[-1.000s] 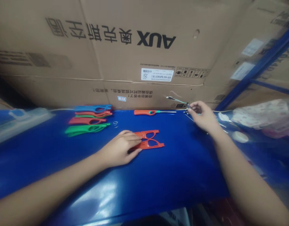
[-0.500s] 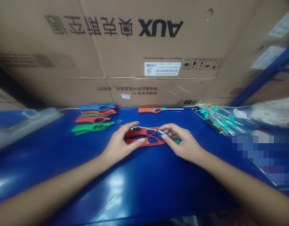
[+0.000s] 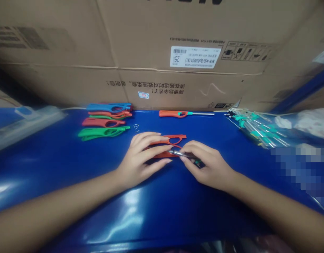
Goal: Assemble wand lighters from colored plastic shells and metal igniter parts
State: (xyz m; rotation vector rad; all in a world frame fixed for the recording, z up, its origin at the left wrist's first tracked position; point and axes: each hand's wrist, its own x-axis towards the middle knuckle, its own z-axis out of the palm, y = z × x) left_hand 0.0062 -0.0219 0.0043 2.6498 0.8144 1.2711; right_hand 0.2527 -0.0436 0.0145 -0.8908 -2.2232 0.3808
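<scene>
Two orange lighter casing halves (image 3: 175, 140) lie on the blue table, one behind the other, with their trigger loops toward the right. My left hand (image 3: 141, 158) rests over their left ends and hides much of them. Its thumb and index finger straddle the nearer half (image 3: 162, 154), gripping it at its edges. In my right hand (image 3: 208, 163), thumb and fingers pinch a slim silver-and-dark metal piece (image 3: 175, 152). The tip of this piece points left over the nearer half, close to my left index fingertip. Something teal shows under the right fingers, mostly hidden.
Blue, red and green casings (image 3: 104, 122) are stacked at the back left beside a few tiny metal bits (image 3: 136, 126). An assembled orange lighter (image 3: 169, 114) lies behind my hands. Metal rods with teal parts (image 3: 257, 128) are heaped at right. A cardboard wall (image 3: 141, 77) stands behind.
The view has tipped downward. My left hand has come down over the casing halves, its fingers reaching further right. The silver tip now lies lower, over the nearer half.
</scene>
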